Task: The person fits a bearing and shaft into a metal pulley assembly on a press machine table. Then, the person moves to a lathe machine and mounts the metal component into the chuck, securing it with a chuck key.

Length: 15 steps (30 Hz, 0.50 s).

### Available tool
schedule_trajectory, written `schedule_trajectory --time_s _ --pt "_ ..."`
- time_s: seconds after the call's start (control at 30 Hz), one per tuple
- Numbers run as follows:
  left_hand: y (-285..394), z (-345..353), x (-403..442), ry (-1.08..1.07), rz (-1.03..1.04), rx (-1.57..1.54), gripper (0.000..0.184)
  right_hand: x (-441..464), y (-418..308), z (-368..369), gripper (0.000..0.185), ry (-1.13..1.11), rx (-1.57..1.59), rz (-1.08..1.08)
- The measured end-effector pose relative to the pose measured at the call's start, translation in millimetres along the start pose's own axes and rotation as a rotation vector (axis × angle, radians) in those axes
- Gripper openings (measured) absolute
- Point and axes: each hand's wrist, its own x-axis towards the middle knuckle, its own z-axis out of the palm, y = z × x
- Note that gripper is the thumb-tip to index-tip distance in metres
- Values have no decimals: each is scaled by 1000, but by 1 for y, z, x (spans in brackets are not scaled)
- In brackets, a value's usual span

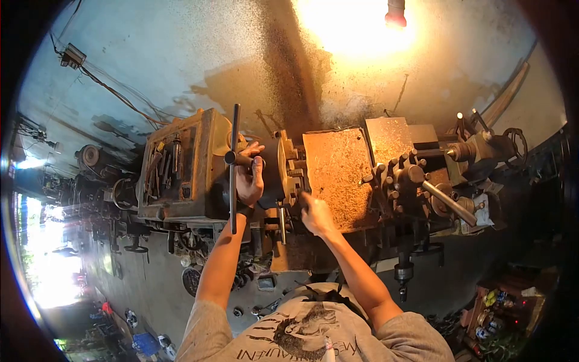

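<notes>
A T-handled chuck key (234,196) stands out from the lathe chuck (272,166), its long crossbar toward me. My left hand (248,184) is at the chuck's left side, with the key's shaft between thumb and fingers; part of the grip is hidden behind the key. The chuck's stepped jaws (294,174) face right. At their lower edge is my right hand (316,215), fingers curled in close to the jaws. Whatever those fingers hold is dark and hidden.
A chip-covered metal sheet (338,175) lies right of the chuck. Beyond it are the tool post with its long handle (449,202) and the tailstock (482,148). Loose tools (160,169) rest on the headstock (205,142). A lit lamp (395,15) hangs above.
</notes>
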Motion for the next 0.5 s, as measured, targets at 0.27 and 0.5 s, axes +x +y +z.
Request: schedule_trajectory --time_s 0.27,0.5 --pt "-1 4 1 80 75 76 24 15 -27 -49 40 -18 77 188" --pt "9 5 0 77 -8 114 25 90 -21 -21 66 238 496 -28"
